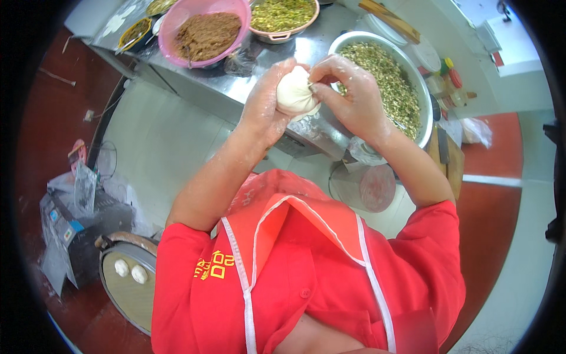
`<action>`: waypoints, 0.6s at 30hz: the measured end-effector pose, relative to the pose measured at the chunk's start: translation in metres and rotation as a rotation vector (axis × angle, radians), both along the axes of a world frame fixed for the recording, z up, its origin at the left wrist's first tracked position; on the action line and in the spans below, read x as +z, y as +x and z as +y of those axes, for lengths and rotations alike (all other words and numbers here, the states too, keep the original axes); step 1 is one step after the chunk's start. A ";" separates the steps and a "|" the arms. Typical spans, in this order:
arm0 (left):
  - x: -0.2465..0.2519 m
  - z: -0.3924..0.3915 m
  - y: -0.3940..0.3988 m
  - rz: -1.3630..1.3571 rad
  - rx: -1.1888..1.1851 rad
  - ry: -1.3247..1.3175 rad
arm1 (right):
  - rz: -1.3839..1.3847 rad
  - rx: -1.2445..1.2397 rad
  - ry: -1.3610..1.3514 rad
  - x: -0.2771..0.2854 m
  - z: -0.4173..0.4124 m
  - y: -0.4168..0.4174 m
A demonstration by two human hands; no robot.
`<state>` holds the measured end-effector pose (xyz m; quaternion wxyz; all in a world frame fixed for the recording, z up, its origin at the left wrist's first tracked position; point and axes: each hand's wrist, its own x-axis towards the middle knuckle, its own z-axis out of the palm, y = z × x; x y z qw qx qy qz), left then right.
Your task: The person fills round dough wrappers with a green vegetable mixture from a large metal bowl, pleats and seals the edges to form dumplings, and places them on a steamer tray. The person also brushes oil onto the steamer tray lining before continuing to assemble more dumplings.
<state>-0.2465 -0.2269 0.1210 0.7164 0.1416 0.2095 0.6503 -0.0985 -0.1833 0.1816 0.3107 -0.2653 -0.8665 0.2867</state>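
Note:
A round, pleated bun of white dough (295, 94) rests in my left hand (264, 95), whose fingers cup it from the left and below. With thumb and forefinger, my right hand (353, 95) pinches the gathered edge on the bun's right side. Flour dusts both hands. Just behind my right hand stands a large metal basin of chopped green filling (400, 88). Beyond the bun are a pink plastic bowl (241, 37) of brown minced filling and a pink colander (283, 36) with chopped yellow-green vegetables.
The steel counter (208, 86) runs under the bowls. A small yellow-rimmed bowl (135, 33) with a spoon stands at its left. A cleaver (442, 146) lies on a wooden board (455, 166) at right. Two buns (130, 271) sit on a round tray (126, 296) at lower left. A bin (349, 188) stands below.

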 end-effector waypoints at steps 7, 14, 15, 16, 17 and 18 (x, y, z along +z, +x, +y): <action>-0.056 -0.041 0.011 -0.301 -0.026 -0.242 | 0.035 0.523 0.313 -0.048 0.005 0.006; -0.063 -0.061 0.033 -0.324 -0.054 -0.379 | -0.093 0.657 0.562 -0.059 -0.002 0.026; -0.059 -0.064 0.034 -0.281 -0.041 -0.379 | -0.125 0.660 0.572 -0.060 -0.005 0.027; -0.054 -0.066 0.034 -0.239 -0.028 -0.378 | -0.157 0.663 0.583 -0.059 -0.008 0.027; -0.047 -0.069 0.034 -0.198 -0.014 -0.376 | -0.136 0.652 0.503 -0.056 -0.010 0.025; -0.039 -0.073 0.034 -0.208 0.001 -0.342 | -0.124 0.641 0.421 -0.048 -0.011 0.023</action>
